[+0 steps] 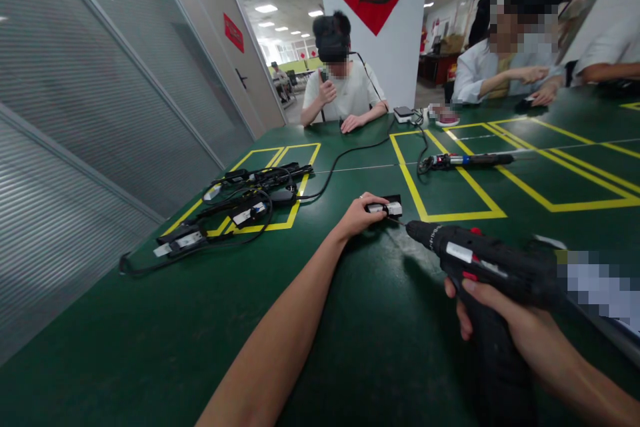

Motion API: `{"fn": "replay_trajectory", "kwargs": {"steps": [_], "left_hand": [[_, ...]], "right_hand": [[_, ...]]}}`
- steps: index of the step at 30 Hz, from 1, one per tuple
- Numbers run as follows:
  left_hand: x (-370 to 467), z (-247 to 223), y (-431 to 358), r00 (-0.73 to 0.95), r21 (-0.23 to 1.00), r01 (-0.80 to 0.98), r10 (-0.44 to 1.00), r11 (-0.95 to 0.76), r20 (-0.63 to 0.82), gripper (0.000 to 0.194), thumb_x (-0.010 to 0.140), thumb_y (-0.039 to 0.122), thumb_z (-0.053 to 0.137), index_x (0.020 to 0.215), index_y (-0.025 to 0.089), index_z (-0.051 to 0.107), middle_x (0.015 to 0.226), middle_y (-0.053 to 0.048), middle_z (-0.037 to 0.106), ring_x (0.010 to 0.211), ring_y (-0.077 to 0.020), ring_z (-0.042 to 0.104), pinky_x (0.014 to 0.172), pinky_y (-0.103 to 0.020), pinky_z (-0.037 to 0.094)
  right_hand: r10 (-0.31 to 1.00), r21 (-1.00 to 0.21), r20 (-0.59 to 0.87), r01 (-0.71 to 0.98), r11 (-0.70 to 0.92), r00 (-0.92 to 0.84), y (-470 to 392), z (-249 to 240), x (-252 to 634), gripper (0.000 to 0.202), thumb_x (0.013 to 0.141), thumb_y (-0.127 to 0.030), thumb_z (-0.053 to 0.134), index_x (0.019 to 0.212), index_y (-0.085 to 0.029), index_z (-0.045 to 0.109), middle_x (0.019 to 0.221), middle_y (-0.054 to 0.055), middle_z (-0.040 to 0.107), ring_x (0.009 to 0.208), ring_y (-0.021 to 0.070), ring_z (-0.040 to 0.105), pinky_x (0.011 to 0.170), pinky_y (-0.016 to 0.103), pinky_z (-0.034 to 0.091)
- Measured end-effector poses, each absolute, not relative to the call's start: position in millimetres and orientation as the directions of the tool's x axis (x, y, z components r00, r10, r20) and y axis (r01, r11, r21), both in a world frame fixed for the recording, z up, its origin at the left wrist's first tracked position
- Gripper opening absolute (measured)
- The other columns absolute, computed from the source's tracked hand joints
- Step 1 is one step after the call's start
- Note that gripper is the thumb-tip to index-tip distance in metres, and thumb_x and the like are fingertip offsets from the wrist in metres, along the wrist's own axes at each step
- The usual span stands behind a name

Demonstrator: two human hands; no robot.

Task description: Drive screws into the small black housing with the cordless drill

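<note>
My left hand [364, 215] is closed on a small black part with a white label [393, 207], holding it down on the green table [350, 347]. From the right, my right hand [493, 303] grips a black cordless drill [480, 253] by its handle, the thumb near a red button. The drill lies pointed left, and its thin bit [397, 221] reaches to the near edge of the black part, by my left fingertips. Whether the bit touches the part is too small to tell.
Black cabled devices [250, 197] lie at the left on yellow tape outlines. A black rod-like tool [473, 160] with a cable lies at the back right. A blurred flat object [600, 287] sits beside the drill. Two people [345, 87] [500, 73] sit across the table.
</note>
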State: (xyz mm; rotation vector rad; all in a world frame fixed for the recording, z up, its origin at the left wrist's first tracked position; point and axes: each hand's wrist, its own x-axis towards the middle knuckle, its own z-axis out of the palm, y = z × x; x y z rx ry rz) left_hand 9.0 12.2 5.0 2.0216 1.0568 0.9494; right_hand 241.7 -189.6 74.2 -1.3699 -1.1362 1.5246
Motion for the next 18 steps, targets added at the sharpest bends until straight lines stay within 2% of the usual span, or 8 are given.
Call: {"fn": "replay_trajectory", "kwargs": {"steps": [18], "left_hand": [[8.6,4.7,13.4,0.416,0.796,0.385,0.858,-0.467,0.302,0.033,0.072,0.026,0.063,0.103,0.018,0.066,0.100,-0.005,0.057,0.090,-0.0148,0.054,0.080,-0.026,0.044]], "right_hand": [[0.948,-0.954,-0.300,0.007,-0.301,-0.109,-190.5,78.0,238.9,0.031,0.085,-0.047,0.050,0.083,-0.018,0.062,0.050,0.000,0.061,0.048,0.0164,0.056,0.049,0.027,0.039]]}}
